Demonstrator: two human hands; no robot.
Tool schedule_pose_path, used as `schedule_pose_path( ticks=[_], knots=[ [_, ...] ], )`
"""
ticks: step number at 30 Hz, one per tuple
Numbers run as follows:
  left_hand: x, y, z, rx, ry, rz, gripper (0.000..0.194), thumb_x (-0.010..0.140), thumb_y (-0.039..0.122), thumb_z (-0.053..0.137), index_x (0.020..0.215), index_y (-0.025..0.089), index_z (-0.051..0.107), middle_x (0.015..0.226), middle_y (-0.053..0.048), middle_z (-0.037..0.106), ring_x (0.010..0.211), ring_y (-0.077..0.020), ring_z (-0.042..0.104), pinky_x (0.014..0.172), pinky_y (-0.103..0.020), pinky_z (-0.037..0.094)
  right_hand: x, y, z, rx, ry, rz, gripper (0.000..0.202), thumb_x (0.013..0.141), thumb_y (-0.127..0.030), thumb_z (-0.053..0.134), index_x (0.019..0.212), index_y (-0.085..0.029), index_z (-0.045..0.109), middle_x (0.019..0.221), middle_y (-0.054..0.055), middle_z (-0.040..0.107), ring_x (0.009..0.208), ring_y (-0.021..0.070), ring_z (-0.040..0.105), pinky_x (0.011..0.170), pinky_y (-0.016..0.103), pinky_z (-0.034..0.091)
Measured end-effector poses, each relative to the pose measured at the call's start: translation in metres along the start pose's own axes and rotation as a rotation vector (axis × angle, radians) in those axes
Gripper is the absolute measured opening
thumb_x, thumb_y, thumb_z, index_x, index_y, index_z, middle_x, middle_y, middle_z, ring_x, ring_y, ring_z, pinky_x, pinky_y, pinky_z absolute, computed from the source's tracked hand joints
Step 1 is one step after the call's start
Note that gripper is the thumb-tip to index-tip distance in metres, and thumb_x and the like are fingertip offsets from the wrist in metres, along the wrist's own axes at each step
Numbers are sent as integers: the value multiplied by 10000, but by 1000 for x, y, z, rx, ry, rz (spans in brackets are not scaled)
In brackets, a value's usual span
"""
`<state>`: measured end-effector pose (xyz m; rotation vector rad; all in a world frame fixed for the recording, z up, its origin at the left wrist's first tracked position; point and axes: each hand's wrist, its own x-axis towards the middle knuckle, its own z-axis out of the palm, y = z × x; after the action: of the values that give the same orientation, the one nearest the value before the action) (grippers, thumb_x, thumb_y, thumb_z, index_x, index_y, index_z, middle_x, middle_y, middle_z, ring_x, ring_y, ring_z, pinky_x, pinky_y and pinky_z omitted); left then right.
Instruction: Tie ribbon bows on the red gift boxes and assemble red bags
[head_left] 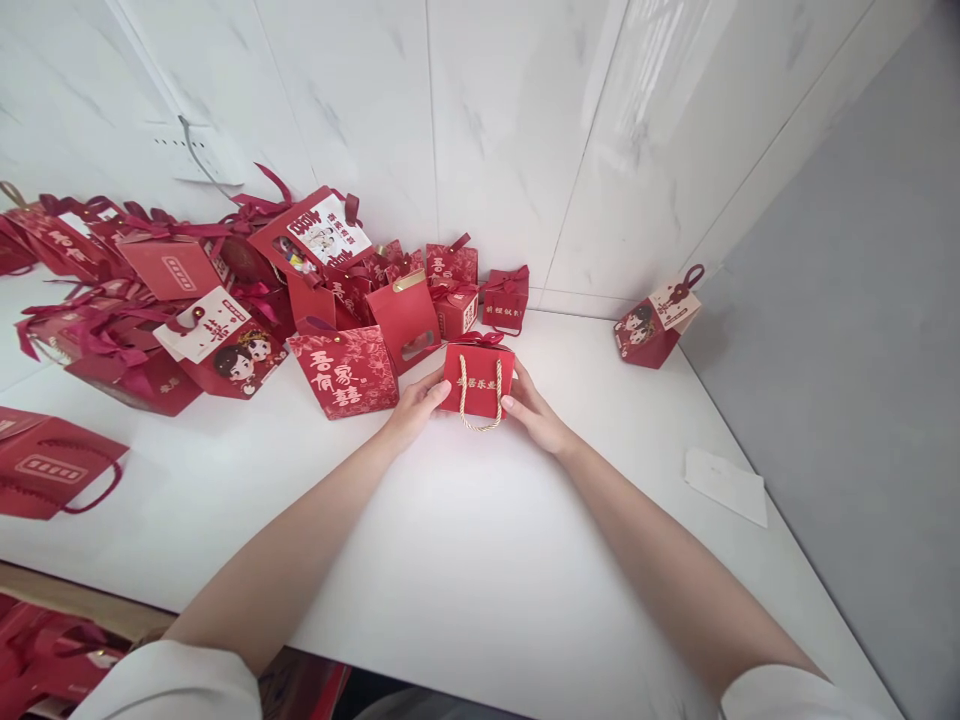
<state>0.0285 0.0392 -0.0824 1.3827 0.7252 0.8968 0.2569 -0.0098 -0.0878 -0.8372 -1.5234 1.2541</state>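
Note:
Between my two hands is a small red gift box [480, 372] with gold lettering, a gold rope handle hanging down its front and a dark red bow on top. My left hand [420, 405] grips its left side, thumb on the front edge. On the right side, my right hand [536, 410] holds it the same way, with the fingers partly hidden behind. A red box with white lettering [349, 372] stands just left of my left hand. Behind it is a plain red box with a gold tab [405, 320]. The held box's underside is hidden.
Many red gift boxes with ribbons [172, 265] are heaped along the wall at left. One box [656, 325] stands alone at back right. A white card [726, 485] lies near the right edge of the white table [480, 580]. More red items [52, 650] sit below at lower left.

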Motion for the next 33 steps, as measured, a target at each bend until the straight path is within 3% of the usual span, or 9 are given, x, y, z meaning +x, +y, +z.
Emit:
schedule_pose_path(
  ticks=[10, 13, 18, 20, 24, 28, 33],
  knots=[
    [1, 6, -1, 28, 21, -15, 641, 818, 591, 641, 1361, 258, 569, 1418, -114, 550, 1275, -387, 537, 971, -562, 517, 3, -2, 1, -23, 0, 6, 918, 904, -614, 511, 1564, -314, -53, 1491, 78, 423, 1372, 250, 409, 1129, 454, 382],
    [1, 4, 4, 54, 32, 22, 648, 841, 574, 622, 1398, 259, 523, 1431, -102, 540, 1271, -365, 545, 988, -529, 518, 4, 2, 2, 1, 45, 26, 966, 881, -624, 543, 1559, -317, -74, 1464, 97, 438, 1313, 263, 472, 1092, 479, 419],
    [-3, -1, 22, 106, 65, 91, 851, 743, 397, 787, 1468, 243, 369, 1420, -114, 543, 1240, -332, 573, 1003, -475, 520, 6, 7, 4, 61, 120, 29, 1058, 832, -603, 633, 1556, -308, -80, 1361, 124, 507, 1218, 272, 547, 1037, 500, 461],
    [-4, -1, 27, 83, 71, 92, 821, 782, 372, 755, 1478, 249, 339, 1431, -108, 532, 1249, -313, 568, 1025, -474, 505, 6, 6, 4, 66, 111, 27, 1037, 840, -606, 619, 1560, -295, -59, 1358, 129, 510, 1240, 277, 534, 1046, 496, 456],
    [-5, 3, 27, 20, 17, 124, 750, 832, 392, 697, 1485, 274, 347, 1559, -79, 369, 1305, -309, 518, 1069, -456, 476, 6, 0, 2, 41, 105, 36, 955, 858, -635, 563, 1565, -295, 19, 1426, 115, 474, 1299, 279, 493, 1076, 481, 437],
    [-5, 2, 20, 44, 50, 67, 692, 895, 499, 582, 1505, 278, 340, 1558, -83, 371, 1355, -346, 453, 1032, -485, 496, 6, -4, -1, 52, 86, 39, 891, 851, -637, 562, 1557, -300, 134, 1486, 90, 423, 1319, 273, 474, 1085, 460, 434],
    [-5, -1, 18, 91, 65, 82, 633, 936, 537, 490, 1505, 302, 341, 1580, -69, 331, 1380, -347, 418, 1001, -495, 517, 6, 0, -3, 62, 99, 32, 882, 862, -608, 571, 1557, -301, 124, 1432, 95, 470, 1285, 264, 494, 1080, 464, 433]
  ],
)
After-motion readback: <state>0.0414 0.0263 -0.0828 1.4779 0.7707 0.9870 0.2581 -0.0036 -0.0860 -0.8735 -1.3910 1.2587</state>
